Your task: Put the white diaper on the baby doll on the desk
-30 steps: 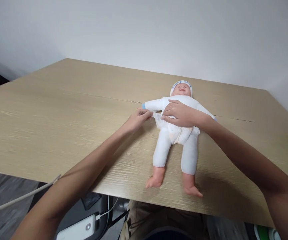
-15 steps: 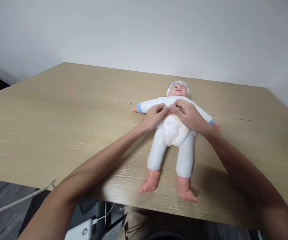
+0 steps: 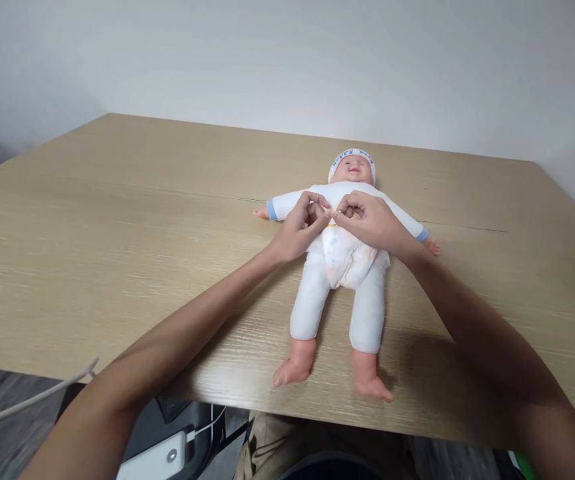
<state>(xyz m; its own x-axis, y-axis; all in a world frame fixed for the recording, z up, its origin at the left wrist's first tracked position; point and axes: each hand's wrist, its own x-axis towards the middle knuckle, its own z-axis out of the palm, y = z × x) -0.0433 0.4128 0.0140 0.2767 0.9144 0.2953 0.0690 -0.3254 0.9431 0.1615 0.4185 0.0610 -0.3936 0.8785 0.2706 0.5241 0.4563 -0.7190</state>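
A baby doll point(image 3: 367, 320) in a white suit with blue cuffs lies on its back, feet toward me, with a lettered white cap on its head. Around its hips is a white diaper point(image 3: 344, 257) with pale printed marks. My left hand point(image 3: 301, 227) and my right hand point(image 3: 370, 220) meet over the doll's belly at the diaper's upper edge. Both have thumb and fingers pinched at that edge, fingertips almost touching each other. Exactly which part of the diaper each one grips is partly hidden by the fingers.
The doll lies on a wide wooden table point(image 3: 117, 267) with a pale wall behind it. A white cable point(image 3: 32, 400) pokes up at the front left edge. Below the table edge are a white power bank point(image 3: 160, 457) with a plugged-in cord and my trousers point(image 3: 272, 443).
My left hand has shifted slightly left, and its fingers are more curled. My right hand stays near the diaper's top edge. The whole view has tilted a little.
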